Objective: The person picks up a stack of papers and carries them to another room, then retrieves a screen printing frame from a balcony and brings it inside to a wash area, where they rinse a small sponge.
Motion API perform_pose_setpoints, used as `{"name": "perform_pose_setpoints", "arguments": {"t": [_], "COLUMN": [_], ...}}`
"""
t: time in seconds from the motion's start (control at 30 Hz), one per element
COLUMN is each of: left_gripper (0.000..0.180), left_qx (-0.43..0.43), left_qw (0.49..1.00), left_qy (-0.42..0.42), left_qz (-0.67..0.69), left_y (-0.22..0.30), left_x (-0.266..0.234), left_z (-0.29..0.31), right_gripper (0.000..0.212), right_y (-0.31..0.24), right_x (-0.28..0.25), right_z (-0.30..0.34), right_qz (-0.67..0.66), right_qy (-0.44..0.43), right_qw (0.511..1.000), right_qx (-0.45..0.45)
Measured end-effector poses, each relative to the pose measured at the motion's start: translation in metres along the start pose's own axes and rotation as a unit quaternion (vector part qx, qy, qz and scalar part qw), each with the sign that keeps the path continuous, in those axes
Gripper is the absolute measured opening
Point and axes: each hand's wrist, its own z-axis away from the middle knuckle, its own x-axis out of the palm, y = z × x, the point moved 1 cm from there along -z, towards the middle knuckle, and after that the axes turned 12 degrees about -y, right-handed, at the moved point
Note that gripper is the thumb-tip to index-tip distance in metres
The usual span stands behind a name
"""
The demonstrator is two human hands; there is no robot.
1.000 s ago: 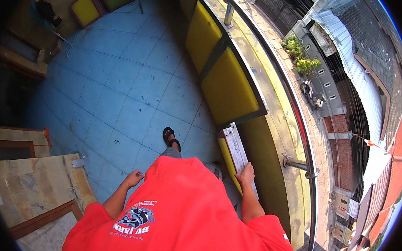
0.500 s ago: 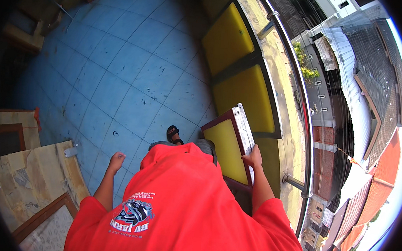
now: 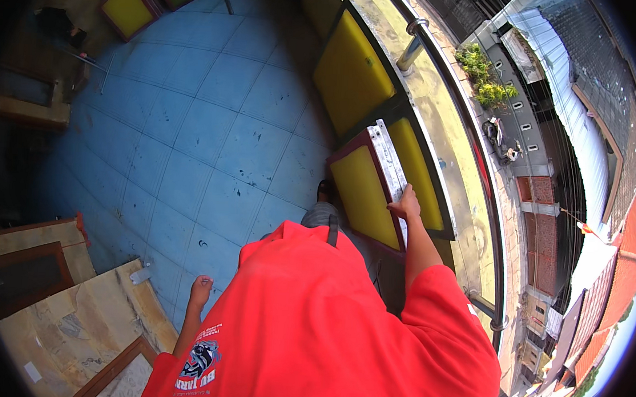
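Observation:
A yellow panel (image 3: pixel 362 187) in a dark red frame, with a whitish metal-like strip along its upper edge, hangs upright at my right side. My right hand (image 3: pixel 405 202) is closed over that strip, thumb on the inner side. My left hand (image 3: pixel 200 289) hangs apart at my left side above the blue floor, fingers loosely curled in, nothing visible in it. The panel's lower end is partly hidden behind my leg and red shirt.
Large yellow panels (image 3: pixel 359 63) in black frames line the low wall on my right, below a metal railing (image 3: pixel 465 113). Blue floor tiles (image 3: pixel 213 134) stretch ahead. Wooden pieces (image 3: pixel 70 329) stand at the lower left. Another framed yellow panel (image 3: pixel 129 9) leans at the far left.
I have stepped forward along the wall, and the view has shifted. My right hand and the framed panel sit higher in view. My left hand hangs lower in view.

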Motion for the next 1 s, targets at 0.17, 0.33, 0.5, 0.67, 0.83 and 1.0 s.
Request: {"name": "perform_pose_setpoints", "arguments": {"t": [0.17, 0.33, 0.5, 0.67, 0.83, 1.0], "left_gripper": [0.023, 0.025, 0.027, 0.027, 0.025, 0.024], "left_qx": [-0.023, -0.024, -0.012, -0.011, -0.005, 0.014], "left_qw": [0.999, 0.999, 0.998, 0.997, 0.997, 0.995], "left_qy": [0.001, -0.035, -0.048, -0.035, -0.049, -0.060], "left_qz": [0.030, 0.019, -0.034, -0.072, -0.058, -0.078], "left_y": [0.054, 0.075, 0.118, 0.152, 0.173, 0.194], "left_x": [0.022, 0.038, 0.031, 0.019, 0.013, 0.018], "left_z": [0.004, 0.005, 0.002, -0.015, -0.030, -0.037], "right_gripper": [0.077, 0.080, 0.093, 0.084, 0.076, 0.078], "right_y": [-0.010, -0.005, 0.029, 0.022, 0.018, 0.008], "right_x": [-0.018, -0.023, -0.022, -0.019, -0.021, -0.029], "right_z": [-0.038, -0.056, -0.072, -0.067, -0.064, -0.048], "right_qz": [-0.006, 0.006, 0.004, 0.067, -0.001, 0.064], "right_qy": [-0.021, -0.032, 0.006, 0.075, 0.074, 0.136], "right_qw": [0.999, 0.997, 0.997, 0.989, 0.986, 0.982], "right_qx": [0.035, 0.066, 0.078, 0.112, 0.148, 0.118]}}
